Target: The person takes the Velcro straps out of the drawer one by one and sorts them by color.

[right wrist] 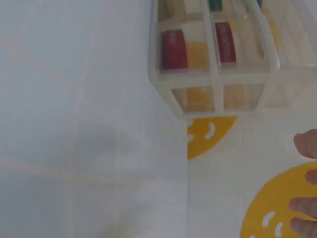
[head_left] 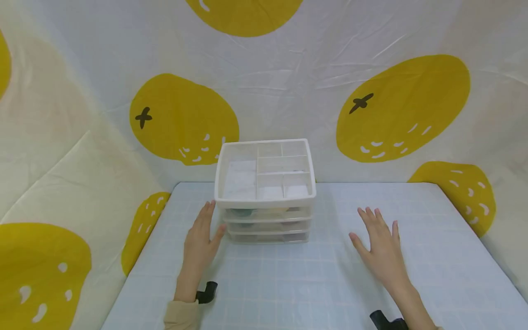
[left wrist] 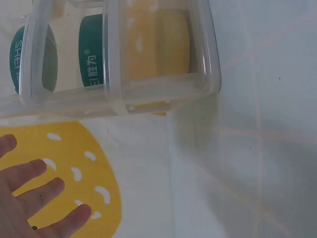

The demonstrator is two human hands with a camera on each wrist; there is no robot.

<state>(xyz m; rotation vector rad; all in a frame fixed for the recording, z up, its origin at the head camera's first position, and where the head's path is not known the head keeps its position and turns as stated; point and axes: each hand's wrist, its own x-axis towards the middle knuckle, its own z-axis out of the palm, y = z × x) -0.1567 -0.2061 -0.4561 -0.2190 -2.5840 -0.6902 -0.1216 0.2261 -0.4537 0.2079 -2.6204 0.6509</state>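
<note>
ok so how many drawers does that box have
3, stacked beneath the white top tray: the top drawer right under it, the middle drawer below that, and the bottom drawer nearest the table. None appears hidden.

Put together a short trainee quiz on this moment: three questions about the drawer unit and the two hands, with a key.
1. How many clear drawers are stacked under the white top tray?
2. True or false: the left hand is nearer the drawers than the right hand.
3. Which view shows red items inside the drawers?
A) head
B) left wrist
C) right wrist

Key:
1. Three.
2. True; the right hand is well apart from them.
3. C.
</note>
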